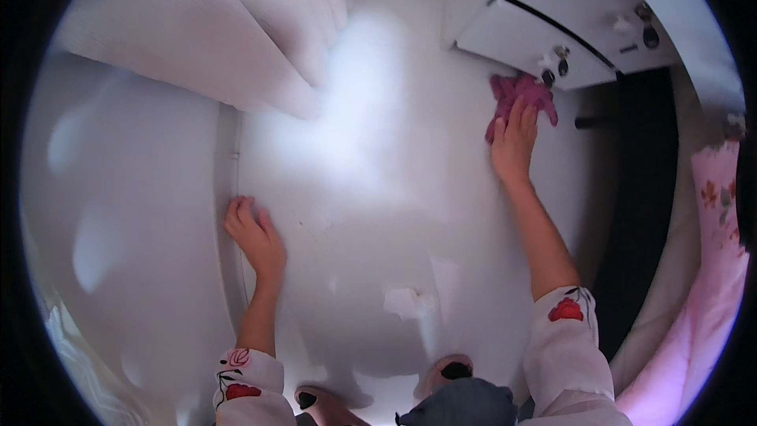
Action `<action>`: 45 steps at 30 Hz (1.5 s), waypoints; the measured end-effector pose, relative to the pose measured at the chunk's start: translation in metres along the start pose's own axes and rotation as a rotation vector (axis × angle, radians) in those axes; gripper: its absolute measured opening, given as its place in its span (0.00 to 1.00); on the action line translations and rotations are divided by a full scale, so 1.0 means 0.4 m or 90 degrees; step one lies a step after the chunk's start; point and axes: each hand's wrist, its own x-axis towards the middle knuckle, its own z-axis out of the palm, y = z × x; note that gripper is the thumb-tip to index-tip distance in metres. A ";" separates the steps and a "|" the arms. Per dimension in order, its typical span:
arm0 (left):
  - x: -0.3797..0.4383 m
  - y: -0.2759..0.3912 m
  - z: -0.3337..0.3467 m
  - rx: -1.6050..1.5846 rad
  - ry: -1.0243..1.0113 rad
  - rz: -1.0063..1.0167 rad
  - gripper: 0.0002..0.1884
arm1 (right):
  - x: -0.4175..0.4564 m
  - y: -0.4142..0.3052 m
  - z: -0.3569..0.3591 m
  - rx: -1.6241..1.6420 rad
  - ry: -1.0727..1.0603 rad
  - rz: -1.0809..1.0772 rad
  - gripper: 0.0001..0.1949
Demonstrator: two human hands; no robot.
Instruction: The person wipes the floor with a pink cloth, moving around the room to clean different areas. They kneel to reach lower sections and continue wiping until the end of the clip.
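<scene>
My right hand [516, 145] reaches forward and presses a crumpled magenta cloth [523, 92] onto the glossy white floor [378, 231]. The cloth lies against the bottom of a white cabinet drawer [532, 35], and its folds stick out around my fingers. Over on the left, my left hand [257, 242] rests by the baseboard [229, 157] at the foot of the wall. Its fingers are slightly bent, the thumb stands apart, and no object shows in it.
Light curtains [195, 29] hang down at the upper left. Dark-and-metal drawer pulls [562, 62] jut from the cabinet. A dark gap [636, 207] runs below a bed with pink floral bedding [709, 236] on the right. Pink slippers [328, 405] are on my feet.
</scene>
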 end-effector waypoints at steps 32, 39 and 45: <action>-0.037 0.008 0.021 0.041 0.026 -0.001 0.16 | -0.334 -0.341 -0.086 0.223 -0.218 -0.337 0.32; 0.174 0.110 0.057 -0.100 -0.024 0.033 0.20 | -0.235 -0.462 -0.009 0.169 -0.143 -0.218 0.32; 0.161 0.111 0.113 0.132 -0.001 -0.001 0.21 | -0.021 -0.533 0.079 0.163 -0.017 -0.147 0.31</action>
